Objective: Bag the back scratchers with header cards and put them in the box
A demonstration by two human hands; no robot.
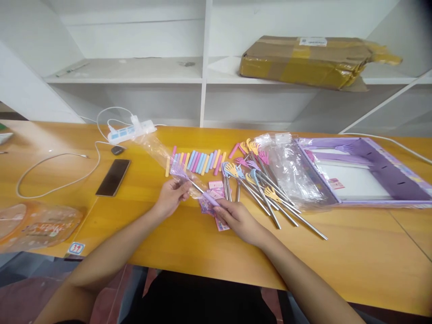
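A purple back scratcher (209,198) with a metal rod spans both hands, its claw head inside a long clear plastic bag (153,149). My left hand (170,197) pinches the bag around the rod near the claw. Closed around the purple handle end is my right hand (240,219). Beneath the handle lie pink printed cards (222,224), partly covered. Just beyond my hands, coloured handle sleeves (197,163) line up in a row. To the right rests a pile of back scratchers (272,194) with yellow, pink, blue and purple claws and bare rods.
Clear bags (292,173) lie stacked beside an open purple box (374,180). A phone (113,177), a white cable (50,155) and a power strip (131,131) are on the left, with an orange-printed bag (43,227). A taped carton (303,63) sits on the shelf.
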